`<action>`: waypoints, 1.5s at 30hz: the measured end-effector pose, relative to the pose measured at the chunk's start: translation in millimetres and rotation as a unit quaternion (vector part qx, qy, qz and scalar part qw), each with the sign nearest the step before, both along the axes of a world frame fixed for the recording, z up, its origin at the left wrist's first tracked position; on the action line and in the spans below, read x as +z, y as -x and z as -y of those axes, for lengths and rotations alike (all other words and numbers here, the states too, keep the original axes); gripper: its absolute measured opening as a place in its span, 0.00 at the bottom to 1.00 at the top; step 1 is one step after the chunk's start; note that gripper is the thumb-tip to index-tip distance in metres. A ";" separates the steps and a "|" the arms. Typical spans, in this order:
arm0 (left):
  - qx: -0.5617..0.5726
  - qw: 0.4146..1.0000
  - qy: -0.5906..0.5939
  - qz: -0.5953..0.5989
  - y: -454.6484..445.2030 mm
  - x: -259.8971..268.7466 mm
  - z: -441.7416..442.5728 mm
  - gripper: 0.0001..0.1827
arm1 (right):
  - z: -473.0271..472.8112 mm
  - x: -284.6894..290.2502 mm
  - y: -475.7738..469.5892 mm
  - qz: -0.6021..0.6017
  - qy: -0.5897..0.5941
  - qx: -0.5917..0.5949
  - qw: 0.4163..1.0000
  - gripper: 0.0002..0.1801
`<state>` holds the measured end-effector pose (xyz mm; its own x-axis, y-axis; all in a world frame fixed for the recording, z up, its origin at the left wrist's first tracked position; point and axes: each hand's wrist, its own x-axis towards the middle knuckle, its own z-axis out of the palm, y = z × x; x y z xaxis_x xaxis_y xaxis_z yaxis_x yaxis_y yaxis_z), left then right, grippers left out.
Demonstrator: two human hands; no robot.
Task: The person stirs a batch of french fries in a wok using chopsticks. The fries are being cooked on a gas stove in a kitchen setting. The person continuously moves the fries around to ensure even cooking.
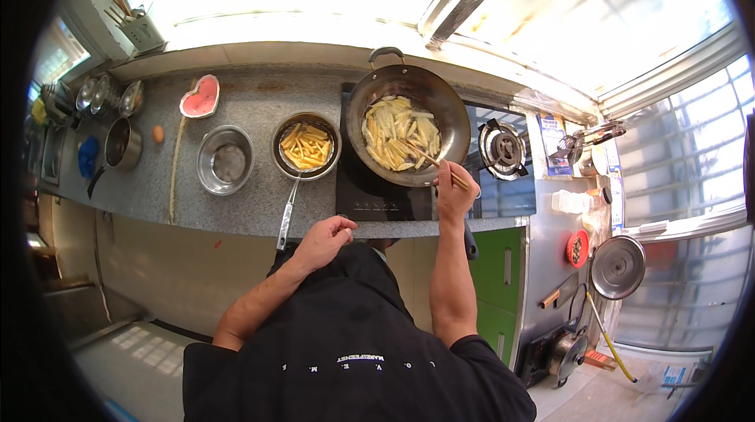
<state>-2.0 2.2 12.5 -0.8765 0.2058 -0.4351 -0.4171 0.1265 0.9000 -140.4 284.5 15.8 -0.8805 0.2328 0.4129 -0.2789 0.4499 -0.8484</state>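
My right hand (457,189) is closed on a pair of chopsticks (430,159), whose tips lie among potato strips (401,127) frying in oil in a large wok (454,97). The wok stands on a black induction cooktop (377,206). My left hand (327,239) is loosely curled at the counter's front edge, with nothing visible in it. Left of the wok, golden fries (307,147) lie in a wire strainer (285,224) resting over a metal pot (277,165); its handle sticks out over the counter edge. Beside that pot is a steel bowl (203,171).
A gas burner (505,150) is right of the wok. Farther left are a heart-shaped dish (200,100), an egg (158,134) and a saucepan (122,145). A cleaver (566,292), a red bowl (578,248) and a lidded pot (569,354) stand along the right-hand counter.
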 end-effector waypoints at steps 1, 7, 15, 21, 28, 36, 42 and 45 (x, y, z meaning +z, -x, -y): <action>0.001 1.000 0.001 -0.002 -0.8 0.3 0.1 0.14 | 1.7 5.3 -2.6 0.009 0.019 -0.014 1.000 0.11; 0.000 1.000 0.005 -0.005 -4.0 -0.7 -2.9 0.14 | 5.9 6.5 0.6 -0.015 -0.038 0.030 0.999 0.08; 0.001 1.000 0.013 -0.018 -7.0 -5.1 -0.2 0.15 | 11.5 0.0 -7.5 0.003 -0.016 0.028 0.999 0.08; 0.004 1.000 0.007 -0.014 -8.2 -11.2 -2.2 0.15 | 12.2 -1.2 -3.5 -0.012 -0.028 0.042 0.999 0.08; 0.005 1.000 0.007 -0.022 -6.8 -11.5 -1.9 0.15 | 38.0 8.5 -4.7 -0.011 0.055 0.047 0.997 0.10; 0.010 1.000 -0.005 -0.013 -4.4 -8.0 1.3 0.14 | 68.4 -5.9 9.7 -0.015 0.042 0.050 0.998 0.10; 0.016 1.000 -0.007 -0.008 -3.6 -7.5 6.0 0.15 | 77.8 3.5 14.8 0.007 -0.011 0.054 0.998 0.09; 0.018 1.000 -0.010 -0.007 -3.3 -8.6 6.8 0.15 | 80.9 3.8 17.2 0.015 -0.024 0.060 0.998 0.09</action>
